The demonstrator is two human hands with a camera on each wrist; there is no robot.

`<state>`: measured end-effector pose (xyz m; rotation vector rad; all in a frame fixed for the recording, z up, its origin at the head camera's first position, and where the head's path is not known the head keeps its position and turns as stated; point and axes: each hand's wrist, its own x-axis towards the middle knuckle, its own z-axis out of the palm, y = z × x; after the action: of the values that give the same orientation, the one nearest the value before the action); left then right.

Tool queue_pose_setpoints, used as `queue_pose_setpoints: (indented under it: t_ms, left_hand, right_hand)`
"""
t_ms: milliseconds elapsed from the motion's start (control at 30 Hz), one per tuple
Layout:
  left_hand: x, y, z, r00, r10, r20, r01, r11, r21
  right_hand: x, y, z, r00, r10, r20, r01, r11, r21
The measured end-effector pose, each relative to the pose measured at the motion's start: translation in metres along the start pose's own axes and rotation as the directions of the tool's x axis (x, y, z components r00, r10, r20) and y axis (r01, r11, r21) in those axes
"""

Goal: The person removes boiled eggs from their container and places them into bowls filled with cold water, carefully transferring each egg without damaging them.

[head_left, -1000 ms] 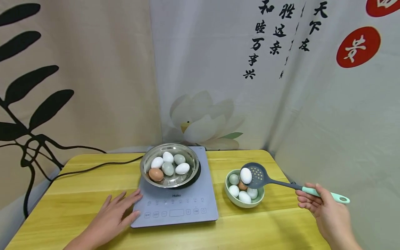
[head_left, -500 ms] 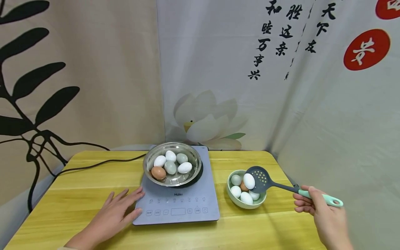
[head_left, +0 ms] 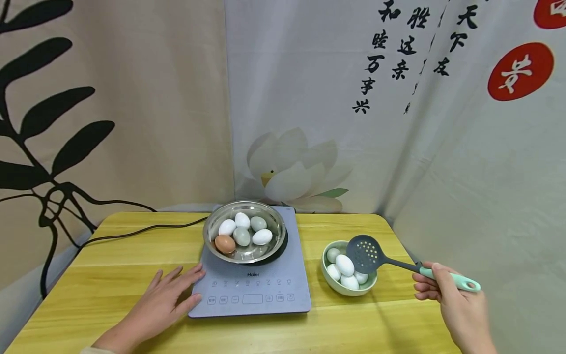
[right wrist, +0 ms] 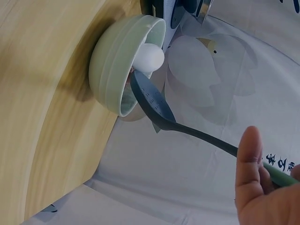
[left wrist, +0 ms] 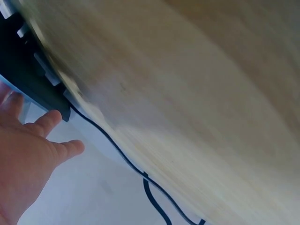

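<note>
My right hand grips the mint-green handle of a dark grey slotted spoon. The spoon's perforated head is tilted at the right rim of a pale green bowl. Beside the head's left edge, a white egg lies on top of several white and greyish eggs in the bowl; the right wrist view shows this white egg at the bowl's mouth. At left, my left hand rests with spread, extended fingers against the left edge of a grey induction cooker.
A steel basin on the cooker holds several eggs: white, greyish and one brown. A black cord runs from behind the cooker over the table's left side. Behind the wooden table hangs a printed curtain.
The white egg has slid off the spoon's head to the left onto the eggs in the bowl, covering the brown one there. The spoon dipped slightly and tilted. My left hand keeps its place.
</note>
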<state>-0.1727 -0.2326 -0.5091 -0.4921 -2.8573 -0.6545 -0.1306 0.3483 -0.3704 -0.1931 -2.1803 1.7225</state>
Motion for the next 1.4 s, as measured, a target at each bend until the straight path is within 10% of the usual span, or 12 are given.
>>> queue_pose_setpoints:
  t_ms: [400, 667, 1100, 1400]
  left_hand:
    - [0.000, 0.000, 0.000, 1.000, 0.001, 0.000, -0.001, 1.000, 0.009]
    - [-0.004, -0.002, -0.001, 1.000, -0.005, -0.007, 0.006, 1.000, 0.015]
    - [0.000, 0.003, 0.001, 1.000, -0.025, 0.014, 0.025, 0.999, 0.026]
    - [-0.002, 0.001, -0.001, 1.000, -0.024, 0.000, 0.024, 1.000, 0.015]
  right_hand:
    - [-0.004, -0.012, 0.011, 0.991, -0.131, 0.005, 0.131, 0.991, 0.031]
    - [0.000, -0.037, 0.081, 0.934, -0.318, 0.162, 0.288, 0.940, 0.182]
    - [-0.003, -0.030, 0.222, 0.634, -0.614, 0.470, 0.553, 0.785, 0.280]
    - [-0.004, -0.019, 0.244, 0.321, -0.827, 0.462, 0.867, 0.453, 0.207]
